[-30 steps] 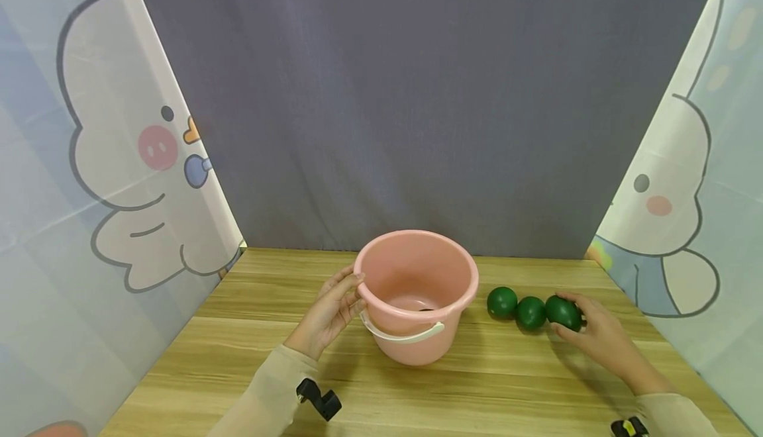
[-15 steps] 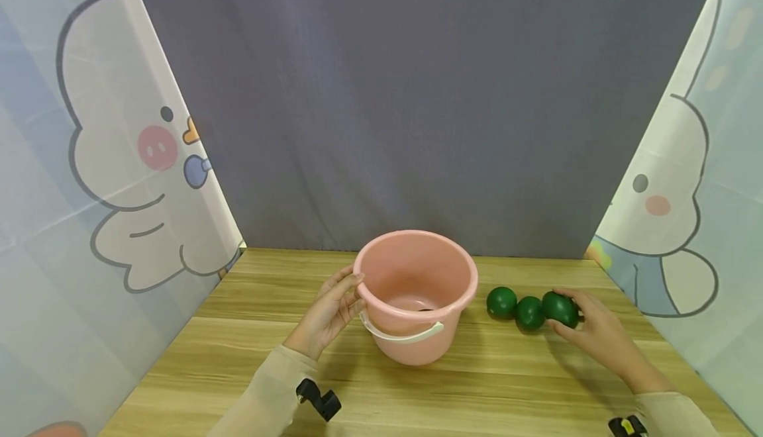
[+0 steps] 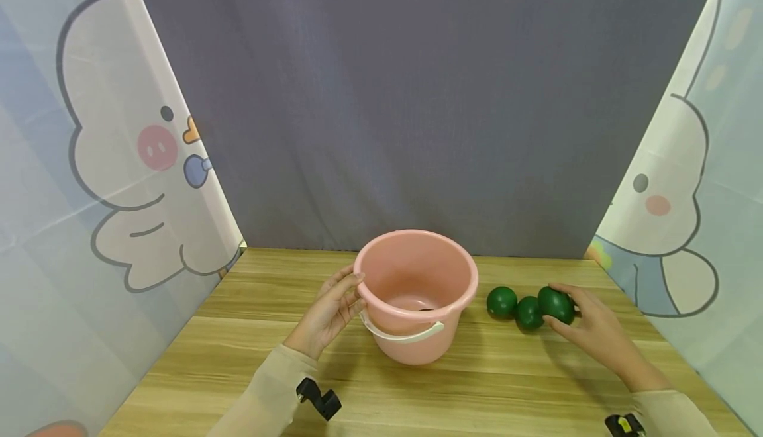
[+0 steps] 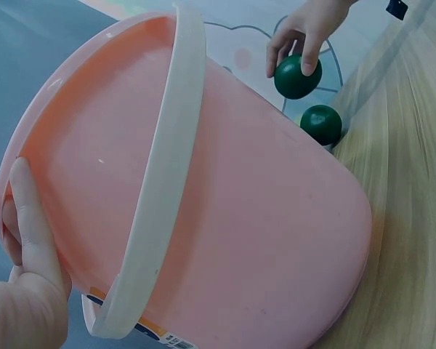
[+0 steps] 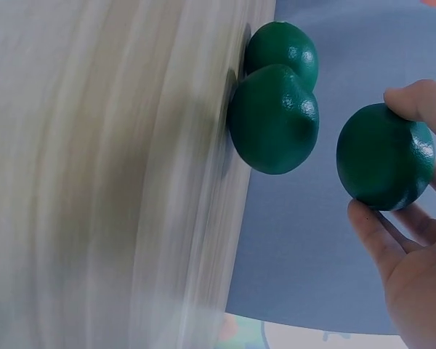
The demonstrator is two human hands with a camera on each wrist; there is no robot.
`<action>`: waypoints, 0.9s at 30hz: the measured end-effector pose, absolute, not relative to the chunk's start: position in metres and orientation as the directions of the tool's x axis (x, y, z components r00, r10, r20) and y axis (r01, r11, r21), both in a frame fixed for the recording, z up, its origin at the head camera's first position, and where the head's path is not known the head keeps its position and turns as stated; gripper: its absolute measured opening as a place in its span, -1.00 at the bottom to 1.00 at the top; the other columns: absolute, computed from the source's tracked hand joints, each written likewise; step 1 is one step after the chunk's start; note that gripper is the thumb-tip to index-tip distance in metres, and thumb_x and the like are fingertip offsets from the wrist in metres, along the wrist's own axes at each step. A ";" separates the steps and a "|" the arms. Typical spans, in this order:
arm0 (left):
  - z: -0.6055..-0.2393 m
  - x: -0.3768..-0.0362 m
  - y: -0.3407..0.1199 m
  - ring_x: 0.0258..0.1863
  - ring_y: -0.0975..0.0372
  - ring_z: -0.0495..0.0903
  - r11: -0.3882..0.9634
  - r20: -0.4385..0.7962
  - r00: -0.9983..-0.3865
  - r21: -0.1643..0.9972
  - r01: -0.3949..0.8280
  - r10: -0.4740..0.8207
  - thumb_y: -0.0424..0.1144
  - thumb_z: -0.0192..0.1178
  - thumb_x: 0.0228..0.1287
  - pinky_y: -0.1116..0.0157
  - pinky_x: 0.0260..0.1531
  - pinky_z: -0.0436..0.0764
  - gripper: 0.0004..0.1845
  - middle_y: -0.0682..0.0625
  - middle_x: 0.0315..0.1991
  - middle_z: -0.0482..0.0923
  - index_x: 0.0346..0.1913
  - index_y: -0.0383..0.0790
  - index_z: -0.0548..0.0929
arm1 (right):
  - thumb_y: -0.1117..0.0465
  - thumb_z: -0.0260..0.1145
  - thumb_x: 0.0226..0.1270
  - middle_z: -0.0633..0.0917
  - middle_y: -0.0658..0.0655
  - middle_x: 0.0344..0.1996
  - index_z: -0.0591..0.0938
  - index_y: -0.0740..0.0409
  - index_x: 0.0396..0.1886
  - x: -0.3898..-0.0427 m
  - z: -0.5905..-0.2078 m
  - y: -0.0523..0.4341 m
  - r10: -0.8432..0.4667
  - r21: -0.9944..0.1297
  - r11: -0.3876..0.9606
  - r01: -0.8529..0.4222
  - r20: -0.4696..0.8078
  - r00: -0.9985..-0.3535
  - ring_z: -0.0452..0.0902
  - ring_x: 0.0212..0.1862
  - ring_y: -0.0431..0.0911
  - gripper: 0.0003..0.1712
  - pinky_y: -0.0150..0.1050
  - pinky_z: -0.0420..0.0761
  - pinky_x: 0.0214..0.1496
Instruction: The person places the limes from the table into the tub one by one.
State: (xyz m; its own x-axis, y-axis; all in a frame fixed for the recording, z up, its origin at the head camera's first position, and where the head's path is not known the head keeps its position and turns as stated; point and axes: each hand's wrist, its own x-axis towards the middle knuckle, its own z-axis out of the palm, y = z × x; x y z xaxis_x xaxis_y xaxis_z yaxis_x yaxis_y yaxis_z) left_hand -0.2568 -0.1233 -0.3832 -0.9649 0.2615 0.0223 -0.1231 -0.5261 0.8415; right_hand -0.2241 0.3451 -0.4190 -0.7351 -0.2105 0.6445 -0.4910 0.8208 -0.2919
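A pink bucket (image 3: 411, 331) with a white handle (image 4: 163, 160) stands upright on the table. My left hand (image 3: 326, 314) holds its rim on the left side, thumb on one face and fingers on the other. My right hand (image 3: 596, 331) grips a glossy dark green, egg-shaped fruit (image 5: 385, 156) between thumb and fingertips, lifted off the table. Beside it on the wood rest two similar green fruits, a nearer one (image 3: 528, 314) and a farther one (image 3: 502, 302), close together. Inside the bucket a small dark thing (image 3: 426, 309) barely shows; most of the floor is hidden by the near wall.
The wooden table (image 3: 250, 331) ends at a dark grey curtain (image 3: 405, 106) behind the bucket. Light cloths with cartoon animals hang at the left (image 3: 53, 238) and right (image 3: 736, 225). Both wrists wear small black devices.
My right hand has moved slightly up and to the left, raising the green fruit with it. The left hand, the bucket and the other two fruits stay where they were.
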 end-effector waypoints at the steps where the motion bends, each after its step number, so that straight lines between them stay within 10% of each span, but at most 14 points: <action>1: -0.383 -0.257 -0.123 -0.36 0.31 0.55 -0.526 0.021 -0.965 0.841 -0.124 0.262 -0.35 0.14 0.42 0.54 -0.39 0.68 -0.47 -0.10 -0.03 0.45 0.38 -0.30 0.27 | 0.31 0.68 -0.11 0.62 0.30 -0.02 0.55 0.27 0.20 -0.224 -0.419 0.345 -0.212 -0.290 0.821 -0.492 0.645 -0.734 0.52 -0.12 -0.14 -0.20 -0.62 0.59 -0.27; 27: -0.382 -0.256 -0.123 -0.37 0.31 0.55 -0.522 0.010 -0.966 0.843 -0.130 0.257 -0.35 0.15 0.42 0.53 -0.38 0.68 -0.51 -0.08 -0.07 0.47 0.34 -0.28 0.31 | 0.34 0.67 -0.11 0.62 0.24 -0.02 0.55 0.29 0.21 -0.225 -0.411 0.333 -0.236 -0.275 0.808 -0.521 0.659 -0.714 0.48 -0.10 -0.21 -0.20 -0.70 0.52 -0.22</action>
